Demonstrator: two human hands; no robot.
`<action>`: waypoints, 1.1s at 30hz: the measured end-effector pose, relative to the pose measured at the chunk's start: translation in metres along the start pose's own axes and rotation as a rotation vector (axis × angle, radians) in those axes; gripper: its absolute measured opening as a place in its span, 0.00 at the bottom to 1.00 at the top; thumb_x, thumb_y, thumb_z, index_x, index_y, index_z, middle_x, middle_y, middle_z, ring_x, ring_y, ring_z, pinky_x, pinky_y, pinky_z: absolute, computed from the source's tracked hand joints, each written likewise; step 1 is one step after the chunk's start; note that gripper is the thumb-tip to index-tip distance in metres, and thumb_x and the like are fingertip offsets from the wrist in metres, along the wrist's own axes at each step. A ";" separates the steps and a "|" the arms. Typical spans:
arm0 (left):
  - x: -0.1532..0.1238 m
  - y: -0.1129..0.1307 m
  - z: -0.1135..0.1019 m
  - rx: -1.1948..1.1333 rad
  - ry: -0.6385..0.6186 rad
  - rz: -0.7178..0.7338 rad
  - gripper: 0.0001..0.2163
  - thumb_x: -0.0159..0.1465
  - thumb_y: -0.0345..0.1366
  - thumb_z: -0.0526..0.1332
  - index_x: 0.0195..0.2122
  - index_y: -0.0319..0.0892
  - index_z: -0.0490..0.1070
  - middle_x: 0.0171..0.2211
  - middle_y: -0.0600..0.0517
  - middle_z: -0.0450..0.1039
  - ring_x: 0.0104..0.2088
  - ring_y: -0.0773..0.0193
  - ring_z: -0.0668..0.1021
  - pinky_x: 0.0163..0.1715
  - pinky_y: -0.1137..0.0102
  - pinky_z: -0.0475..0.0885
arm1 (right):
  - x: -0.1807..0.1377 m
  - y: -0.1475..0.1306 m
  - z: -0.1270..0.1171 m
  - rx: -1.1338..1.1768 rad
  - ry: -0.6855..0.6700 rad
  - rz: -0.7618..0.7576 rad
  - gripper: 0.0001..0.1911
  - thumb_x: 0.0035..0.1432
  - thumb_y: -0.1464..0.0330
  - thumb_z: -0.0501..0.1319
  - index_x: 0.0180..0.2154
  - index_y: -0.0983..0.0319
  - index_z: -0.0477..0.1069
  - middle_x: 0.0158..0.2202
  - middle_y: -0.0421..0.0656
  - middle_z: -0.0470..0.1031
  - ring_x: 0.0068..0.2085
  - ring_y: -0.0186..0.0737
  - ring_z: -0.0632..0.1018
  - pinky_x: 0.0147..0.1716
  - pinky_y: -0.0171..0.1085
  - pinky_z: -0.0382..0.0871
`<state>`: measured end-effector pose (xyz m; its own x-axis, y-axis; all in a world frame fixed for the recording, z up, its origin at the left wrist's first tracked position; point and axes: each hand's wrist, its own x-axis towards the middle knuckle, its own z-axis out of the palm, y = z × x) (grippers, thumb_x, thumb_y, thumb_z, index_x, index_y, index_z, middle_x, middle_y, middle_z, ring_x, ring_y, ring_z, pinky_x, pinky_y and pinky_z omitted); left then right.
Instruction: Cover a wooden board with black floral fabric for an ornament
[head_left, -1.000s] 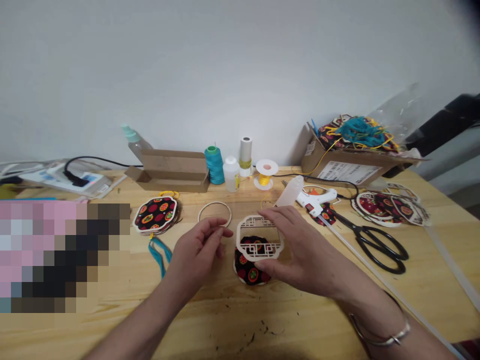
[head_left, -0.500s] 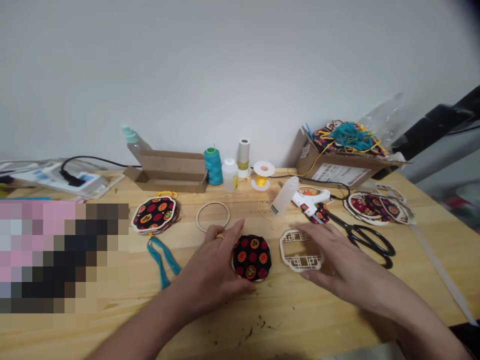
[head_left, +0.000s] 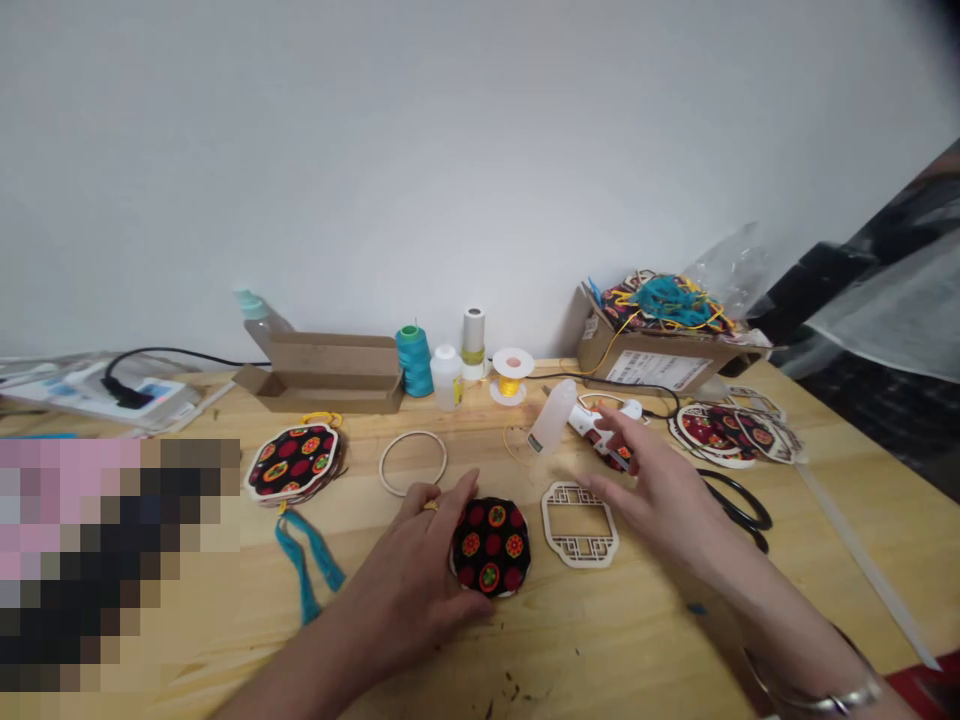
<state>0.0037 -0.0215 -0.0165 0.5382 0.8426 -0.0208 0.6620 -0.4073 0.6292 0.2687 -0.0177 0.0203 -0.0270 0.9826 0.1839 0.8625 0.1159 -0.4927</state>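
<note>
A disc covered in black fabric with red and orange flower motifs (head_left: 491, 548) lies on the table, its left edge held between the thumb and fingers of my left hand (head_left: 420, 550). To its right rests a pale wooden lattice frame (head_left: 589, 552), flat and untouched. My right hand (head_left: 660, 485), fingers apart, hovers past the frame by a white glue gun (head_left: 587, 424), part of which it covers. Whether it touches the gun I cannot tell. Black-handled scissors (head_left: 739, 502) are partly hidden behind that hand. A translucent squeeze bottle (head_left: 553, 416) leans beside the gun.
A thin wooden ring (head_left: 383, 470) and a patterned pendant with teal tassel (head_left: 292, 462) lie leftward. Along the wall stand an open cardboard box (head_left: 330, 392), teal thread (head_left: 414, 362), a small bottle (head_left: 447, 378) and a yellow wire spool (head_left: 512, 362). A filled carton (head_left: 652, 368) stands back right.
My right hand has let go of the lattice frame and moved up and right toward the glue gun. My left hand stays on the fabric-covered disc. The whole view has shifted slightly.
</note>
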 end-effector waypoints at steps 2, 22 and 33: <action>0.000 -0.001 0.001 -0.008 0.005 0.001 0.43 0.48 0.36 0.66 0.63 0.45 0.44 0.52 0.45 0.66 0.53 0.49 0.62 0.50 0.57 0.63 | 0.015 -0.005 0.003 0.052 0.038 0.047 0.33 0.50 0.59 0.61 0.56 0.62 0.56 0.50 0.51 0.68 0.42 0.46 0.73 0.41 0.45 0.68; -0.003 0.006 0.003 0.016 0.004 -0.018 0.41 0.50 0.37 0.63 0.63 0.39 0.45 0.54 0.42 0.65 0.55 0.47 0.62 0.54 0.53 0.59 | 0.058 -0.029 0.018 0.095 0.077 0.012 0.08 0.50 0.64 0.59 0.29 0.62 0.68 0.25 0.41 0.70 0.26 0.36 0.68 0.26 0.35 0.59; 0.000 0.016 0.002 0.041 -0.006 -0.085 0.39 0.50 0.38 0.63 0.62 0.33 0.48 0.56 0.40 0.63 0.55 0.48 0.62 0.54 0.56 0.59 | 0.097 -0.068 0.051 0.034 0.095 -0.063 0.06 0.49 0.66 0.60 0.27 0.63 0.66 0.24 0.39 0.69 0.25 0.32 0.66 0.24 0.32 0.54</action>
<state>0.0151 -0.0284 -0.0076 0.4827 0.8724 -0.0775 0.7260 -0.3490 0.5925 0.1812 0.0774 0.0282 -0.0313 0.9551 0.2945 0.8431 0.1835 -0.5055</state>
